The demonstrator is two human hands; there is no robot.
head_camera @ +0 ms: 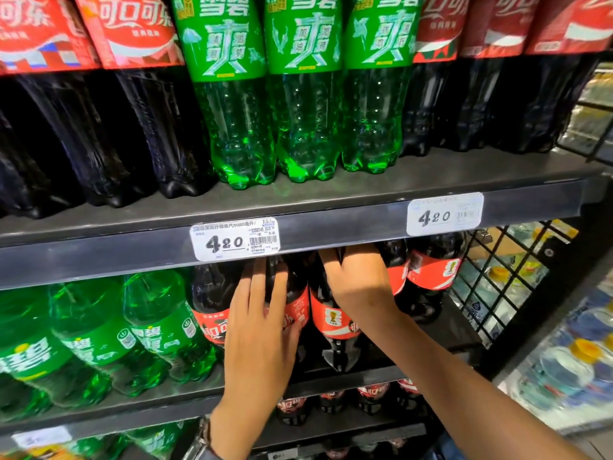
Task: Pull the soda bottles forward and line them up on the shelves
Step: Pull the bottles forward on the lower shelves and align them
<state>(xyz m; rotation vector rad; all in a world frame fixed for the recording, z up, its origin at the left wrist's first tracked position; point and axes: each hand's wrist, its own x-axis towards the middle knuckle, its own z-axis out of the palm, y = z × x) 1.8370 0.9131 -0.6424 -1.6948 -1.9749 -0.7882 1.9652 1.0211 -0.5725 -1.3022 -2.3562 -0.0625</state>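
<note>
Fingers [258, 287] of L hand [262, 330] are straight and a bit spread, lying flat on a cola bottle [298, 310] on the mid shelf [461, 336]; no grip. R hand [358, 280] reaches in at the next cola bottle [331, 322] to the right; its fingertips go up behind the upper shelf edge [132, 257], so can't tell if they hold it. Green bottles [156, 327] stand just left; more cola bottles [431, 270] stand just right, w/ bare shelf in front of them; wire side [497, 280] closes the right end; price tag [235, 239] sits just above the L fingers.
</note>
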